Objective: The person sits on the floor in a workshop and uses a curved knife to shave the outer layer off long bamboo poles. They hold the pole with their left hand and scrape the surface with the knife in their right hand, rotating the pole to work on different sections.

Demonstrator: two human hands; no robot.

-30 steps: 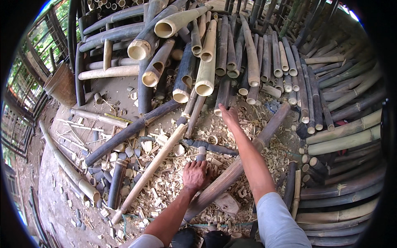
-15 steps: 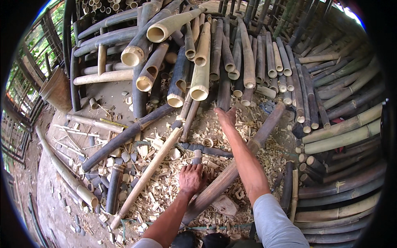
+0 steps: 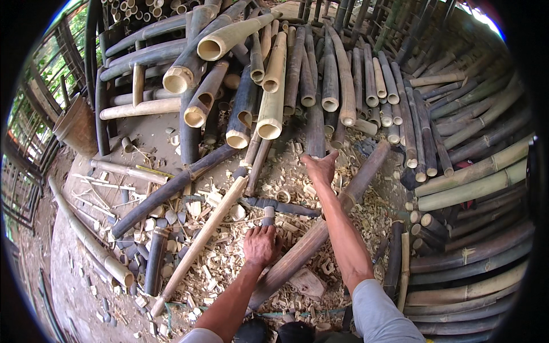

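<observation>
Crouches before stacked bamboo (image 3: 457, 266) spread from two to four o'clock and a leaning bundle of cut tubes (image 3: 294, 74) at twelve. Reaches with the right forearm over a thick brown pole (image 3: 291, 257), slanted from one o'clock to seven, and has a slimmer peeled pole (image 3: 200, 246) lying at nine o'clock from the left hand (image 3: 261, 246). Grips the lower end of a dark bamboo pole (image 3: 314, 134) in the right hand (image 3: 320, 167), with thumb and fingers to either side; has that pole at twelve o'clock from the right hand and one o'clock from the left. Compared with a second ago, has swung its lower end toward three o'clock, farther from a big pale tube (image 3: 270, 117). Keeps the left hand low, with fingers curled at a short round stub (image 3: 268, 216); cannot tell gripping from mere touching there. Works among scattered pale chips (image 3: 214, 271).
</observation>
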